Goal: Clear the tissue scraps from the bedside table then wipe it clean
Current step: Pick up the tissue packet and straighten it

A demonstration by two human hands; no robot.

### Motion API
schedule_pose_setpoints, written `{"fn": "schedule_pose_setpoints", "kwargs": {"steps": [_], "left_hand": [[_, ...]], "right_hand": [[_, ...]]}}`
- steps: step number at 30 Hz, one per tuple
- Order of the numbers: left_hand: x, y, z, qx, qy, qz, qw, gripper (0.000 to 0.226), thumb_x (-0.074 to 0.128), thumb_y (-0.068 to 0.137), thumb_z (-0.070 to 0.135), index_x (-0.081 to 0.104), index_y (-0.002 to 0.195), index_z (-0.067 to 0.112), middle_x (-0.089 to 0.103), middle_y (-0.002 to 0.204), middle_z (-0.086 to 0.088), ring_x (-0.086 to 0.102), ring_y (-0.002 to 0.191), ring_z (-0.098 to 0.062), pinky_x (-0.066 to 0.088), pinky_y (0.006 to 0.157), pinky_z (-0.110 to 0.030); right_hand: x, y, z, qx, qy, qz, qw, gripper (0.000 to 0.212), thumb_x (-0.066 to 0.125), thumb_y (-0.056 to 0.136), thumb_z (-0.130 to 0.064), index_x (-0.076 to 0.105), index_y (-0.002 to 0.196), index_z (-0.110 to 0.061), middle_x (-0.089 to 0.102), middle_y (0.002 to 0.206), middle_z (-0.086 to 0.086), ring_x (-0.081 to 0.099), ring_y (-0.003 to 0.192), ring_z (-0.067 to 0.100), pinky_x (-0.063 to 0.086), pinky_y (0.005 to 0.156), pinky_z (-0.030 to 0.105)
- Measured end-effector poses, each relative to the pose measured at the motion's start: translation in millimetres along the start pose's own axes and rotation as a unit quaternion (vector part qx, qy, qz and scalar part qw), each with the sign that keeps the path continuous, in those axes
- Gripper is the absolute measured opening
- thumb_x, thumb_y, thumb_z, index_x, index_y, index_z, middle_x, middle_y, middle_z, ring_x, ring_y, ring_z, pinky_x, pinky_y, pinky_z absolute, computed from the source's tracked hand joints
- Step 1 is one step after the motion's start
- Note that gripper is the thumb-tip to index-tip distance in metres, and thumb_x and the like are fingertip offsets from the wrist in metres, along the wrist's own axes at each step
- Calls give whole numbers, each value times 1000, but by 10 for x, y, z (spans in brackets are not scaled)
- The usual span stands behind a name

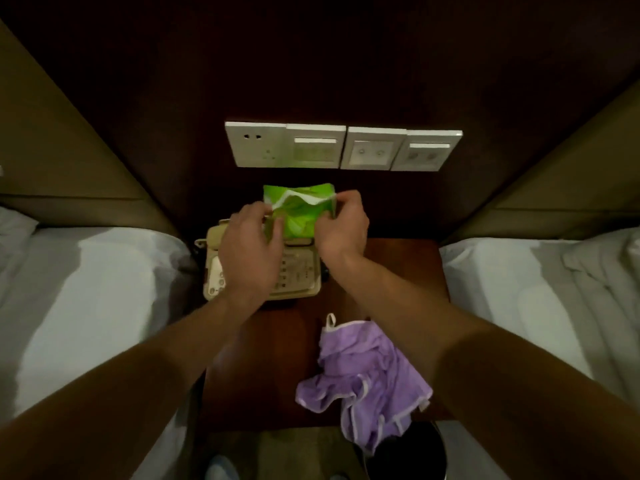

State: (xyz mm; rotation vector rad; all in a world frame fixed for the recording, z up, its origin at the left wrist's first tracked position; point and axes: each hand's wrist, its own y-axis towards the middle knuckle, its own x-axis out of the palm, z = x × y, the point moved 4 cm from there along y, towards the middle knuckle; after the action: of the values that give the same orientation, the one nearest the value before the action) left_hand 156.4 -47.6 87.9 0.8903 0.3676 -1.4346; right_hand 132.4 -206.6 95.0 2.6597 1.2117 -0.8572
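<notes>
While left grip (252,244) and right grip (341,230) pinch its edges, green tissue pack (298,216) held between them

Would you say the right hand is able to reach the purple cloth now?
Probably yes, once freed: the right hand pinches the green tissue pack, but the purple cloth lies uncovered at the near edge of the bedside table.

Two hands (251,244) (341,230), one pack (298,218), one cloth (363,379), one phone (298,275)
</notes>
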Motion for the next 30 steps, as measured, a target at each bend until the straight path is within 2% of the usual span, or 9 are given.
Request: {"fn": "schedule_pose_setpoints", "kwargs": {"steps": [2,5,8,12,15,19,21,24,30], "left_hand": [[195,-130,354,42,21,-4,999,14,66,97,28,71,102,15,71,95,-5,65,90,-27,49,71,-39],[627,-266,868,88,41,-38,995,11,70,92,29,73,97,20,71,82,-3,66,81,-28,48,62,-36],[1110,-391,1174,67,21,-117,991,13,66,93,31,71,101,23,75,86,-4,71,79,-30,49,62,-36],[1750,-607,1251,22,-17,-212,977,7,63,95,22,67,96,17,72,84,-6,70,77,-29,52,63,-38],[2132,-724,1167,-13,-30,-244,969,9,62,96,17,63,88,16,69,79,-7,67,72,-27,44,58,-33],[2451,-795,969,-59,-53,-241,967,10,64,95,12,65,86,17,70,80,-6,67,70,-24,49,59,-33],[2566,-800,910,-61,-61,-241,967,9,65,93,12,66,85,16,70,79,-7,68,70,-24,54,61,-35],[2689,-758,901,-50,-70,-233,969,8,65,93,11,68,87,14,72,81,-6,67,69,-19,52,60,-32],[2856,-696,977,-48,-76,-237,967,9,67,92,12,67,84,15,71,81,-6,67,71,-21,55,62,-34]], "right_hand": [[-402,96,284,-12,-12,29,999,18,61,92,-11,60,109,-16,66,98,0,65,92,20,52,78,33],[-907,317,816,4,-34,81,996,14,62,86,-16,63,99,-20,73,91,6,70,88,28,57,82,44],[-1229,483,1322,38,-63,113,991,8,61,84,-19,59,90,-24,72,81,7,69,84,33,57,77,49],[-1403,629,1848,84,-60,113,988,8,64,86,-12,63,93,-14,71,83,11,69,85,36,57,79,51],[-1403,761,2102,114,-56,108,986,9,62,88,-11,64,97,-12,72,88,14,70,89,37,57,84,49],[-1366,953,2222,124,-68,87,986,18,60,91,-12,68,107,-7,73,103,16,68,101,36,53,89,39],[-1370,1031,2237,117,-74,83,987,19,59,92,-11,68,108,-6,72,106,16,67,104,35,49,87,34],[-1426,1109,2253,108,-98,84,986,21,56,94,-10,67,112,-6,71,112,16,63,109,34,40,87,30],[-1458,1242,2333,109,-129,75,983,25,54,95,-11,65,116,-6,69,119,17,61,114,37,45,91,35]]}}
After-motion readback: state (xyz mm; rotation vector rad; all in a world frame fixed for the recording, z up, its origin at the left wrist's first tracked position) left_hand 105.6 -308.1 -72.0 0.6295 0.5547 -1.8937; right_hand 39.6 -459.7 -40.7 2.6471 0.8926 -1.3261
